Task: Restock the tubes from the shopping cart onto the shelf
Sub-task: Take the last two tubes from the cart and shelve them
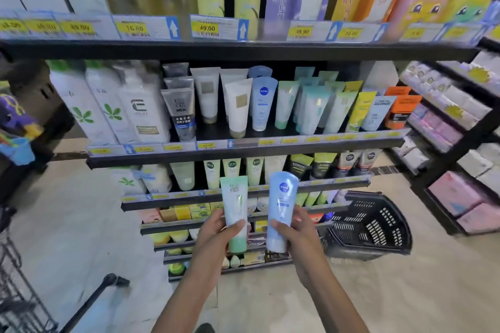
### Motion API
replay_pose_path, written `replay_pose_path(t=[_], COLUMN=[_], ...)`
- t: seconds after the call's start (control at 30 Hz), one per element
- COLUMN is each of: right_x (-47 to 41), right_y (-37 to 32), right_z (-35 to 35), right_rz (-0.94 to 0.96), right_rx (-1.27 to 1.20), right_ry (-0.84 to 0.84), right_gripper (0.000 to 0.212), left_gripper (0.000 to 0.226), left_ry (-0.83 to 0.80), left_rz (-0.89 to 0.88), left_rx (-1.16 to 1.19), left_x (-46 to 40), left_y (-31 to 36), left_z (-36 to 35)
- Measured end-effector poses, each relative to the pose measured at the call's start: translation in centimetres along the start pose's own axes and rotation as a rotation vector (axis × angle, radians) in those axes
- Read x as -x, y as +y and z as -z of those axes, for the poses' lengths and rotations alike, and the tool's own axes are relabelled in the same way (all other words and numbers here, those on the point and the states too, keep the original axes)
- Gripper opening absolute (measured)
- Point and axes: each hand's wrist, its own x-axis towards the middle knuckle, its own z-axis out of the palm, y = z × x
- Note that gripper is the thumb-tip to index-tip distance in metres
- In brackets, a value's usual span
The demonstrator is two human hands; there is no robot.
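Before the shelf (243,143), hands grip a green tube (234,205) and a blue tube (281,205).

Both forearms reach forward and up, bare to the elbow. The left hand (216,232) grips the green tube (236,211) upright, thumb across its front. Just to the right of that tube, the right hand (296,232) holds the blue tube (281,208) (thumb in front, fingers curled behind).
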Motion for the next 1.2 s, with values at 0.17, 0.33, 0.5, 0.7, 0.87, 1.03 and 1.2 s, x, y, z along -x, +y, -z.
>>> replay_pose_path(t=[0.17, 0.33, 0.5, 0.7, 0.87, 1.03, 1.2], right_x=[-5.2, -9.1, -12.1, -15.1, -16.7, -17.5, -18.2], right_y=[-3.9, -7.9, -12.1, -15.5, -16.0, -15.8, -15.4], right_z=[-0.9, -2.0, -3.5, -4.7, -5.2, -5.6, -6.0], right_rz=[0.083, 0.159, 0.282, 0.427, 0.545, 0.607, 0.616], right_rx=[0.026, 0.038, 0.093, 0.213, 0.384, 0.5, 0.562], right_ry=[-0.066, -0.131, -0.145, -0.106, -0.028, 0.016, 0.042], right_gripper=[0.056, 0.053, 0.056, 0.051, 0.052, 0.05, 0.05], left_gripper=[0.041, 0.039, 0.042, 0.04, 0.04, 0.042, 0.041], left_ry=[0.061, 0.106, 0.162, 0.183, 0.169, 0.172, 0.183], left_rz=[-0.032, -0.074, -0.096, -0.119, -0.146, -0.159, -0.149], left_rx=[0.001, 0.043, 0.063, 0.042, 0.004, -0.002, 0.01], left_x=[-1.4, -2.2, -2.9, -3.2, -3.6, -3.3, -2.6], left_y=[0.7, 1.4, 1.2, 1.1, 1.5, 1.3, 1.1], left_z=[-0.7, -1.8, -2.8, -4.0, -4.6, -4.8, -4.8])
